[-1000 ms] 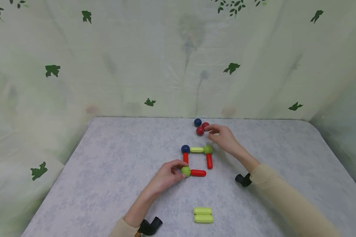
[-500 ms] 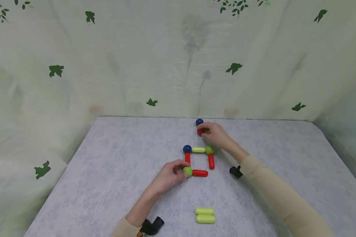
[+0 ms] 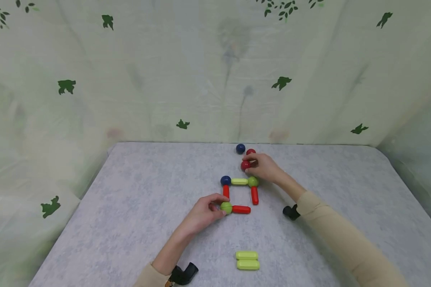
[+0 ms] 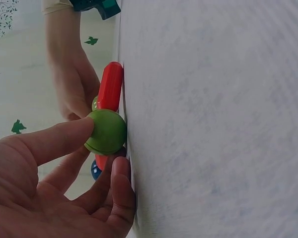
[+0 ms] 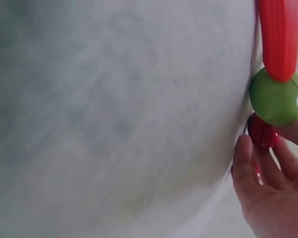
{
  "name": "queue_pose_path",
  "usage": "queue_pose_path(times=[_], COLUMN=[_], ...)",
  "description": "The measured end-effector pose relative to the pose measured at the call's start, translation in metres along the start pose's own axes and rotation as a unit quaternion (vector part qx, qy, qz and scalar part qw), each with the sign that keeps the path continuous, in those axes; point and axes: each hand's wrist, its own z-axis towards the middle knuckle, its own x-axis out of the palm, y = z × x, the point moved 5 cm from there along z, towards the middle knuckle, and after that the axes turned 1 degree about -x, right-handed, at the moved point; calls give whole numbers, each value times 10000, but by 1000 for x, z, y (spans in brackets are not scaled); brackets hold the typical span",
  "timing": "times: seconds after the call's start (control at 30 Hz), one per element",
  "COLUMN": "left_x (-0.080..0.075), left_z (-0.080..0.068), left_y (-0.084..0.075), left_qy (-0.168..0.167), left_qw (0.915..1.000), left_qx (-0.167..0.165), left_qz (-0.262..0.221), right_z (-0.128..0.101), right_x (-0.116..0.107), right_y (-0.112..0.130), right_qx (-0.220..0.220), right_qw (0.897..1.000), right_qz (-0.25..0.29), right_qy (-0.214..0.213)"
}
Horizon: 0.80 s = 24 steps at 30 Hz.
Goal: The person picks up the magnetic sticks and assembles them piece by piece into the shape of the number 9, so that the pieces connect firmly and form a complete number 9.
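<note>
Pinching a red ball btwn thumb & fingers, R hand is partly curled, fingers on the far side, thumb on the near side; ball sits at the fingertips, left of the palm. Can't tell if it's on the table or just off it. 2nd red ball is just beyond the fingers, partly hidden; dk blue ball is a bit left of that, nr table's back edge. L hand also curls thumb & fingers on a green ball, which sits at the fingertips, right of the palm. From it, a red stick runs right & a 2nd red stick runs back to another blue ball. Pale yellow stick goes from there to another green ball, just on R hand's near side, w/ a 3rd red stick pointing toward the viewer. Two yellow sticks lie side by side in front, well apart from both hands.
</note>
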Motion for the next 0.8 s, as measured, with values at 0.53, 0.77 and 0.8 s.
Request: queue_pose_path(times=[0.53,0.77,0.8], left_x=[3,1,1], left_z=[-1,-2,-2], left_y=[1,-1,-1], left_qy=[29,10,13], left_qw=[10000,9998,9998], left_qx=[68,30,38], left_qz=[-61,-184,-185], right_z=[-61,-104,-108], right_x=[-16,-6,-4], right_y=[1,13,14], right_qx=[175,-3,-23], right_qw=[9987,9989,9991], right_qz=[327,421,397], right_qy=[-356,-184,-166])
